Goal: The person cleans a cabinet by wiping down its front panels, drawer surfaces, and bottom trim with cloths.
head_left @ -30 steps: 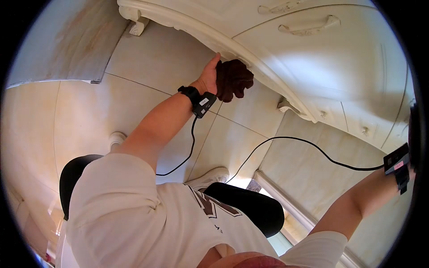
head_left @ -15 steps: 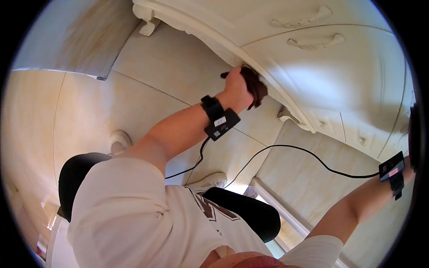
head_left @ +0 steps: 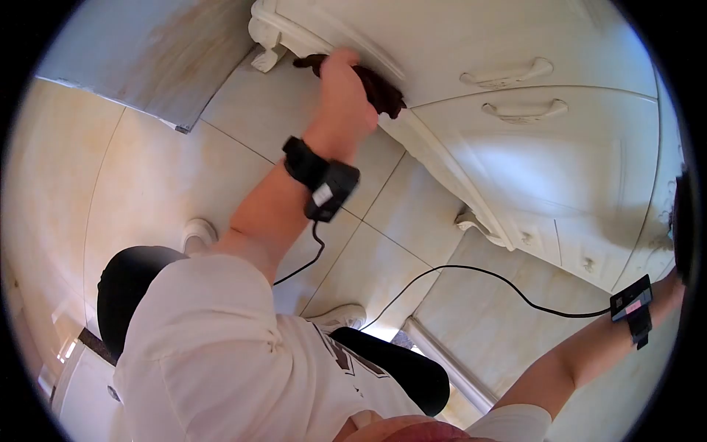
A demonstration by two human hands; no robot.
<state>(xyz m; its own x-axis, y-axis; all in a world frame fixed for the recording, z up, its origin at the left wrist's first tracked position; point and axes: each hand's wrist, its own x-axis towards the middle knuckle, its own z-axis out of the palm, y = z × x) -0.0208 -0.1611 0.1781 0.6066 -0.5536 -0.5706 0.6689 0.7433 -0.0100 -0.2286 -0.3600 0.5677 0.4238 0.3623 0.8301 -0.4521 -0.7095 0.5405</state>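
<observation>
My left hand (head_left: 342, 99) is closed on a dark brown cloth (head_left: 381, 90). It presses the cloth against the lower trim of a cream-white cabinet (head_left: 442, 37), near the cabinet's left foot. The cloth hangs out on both sides of my fingers. At the far right edge of the view is my right hand (head_left: 669, 289), partly cut off, its fingers hidden. Beside it a dark shape (head_left: 685, 221) shows at the edge, too cut off to name.
Two curved drawer handles (head_left: 526, 110) stick out from the cabinet front. A black cable (head_left: 501, 276) runs between the wrist devices. A grey panel (head_left: 147, 66) stands at the upper left. Pale tiles (head_left: 155, 177) cover the floor, with my shoes (head_left: 342, 317) on them.
My left hand has moved the cloth up and to the left along the cabinet's lower trim. My right hand stays at the edge, with its wrist slightly lower in view.
</observation>
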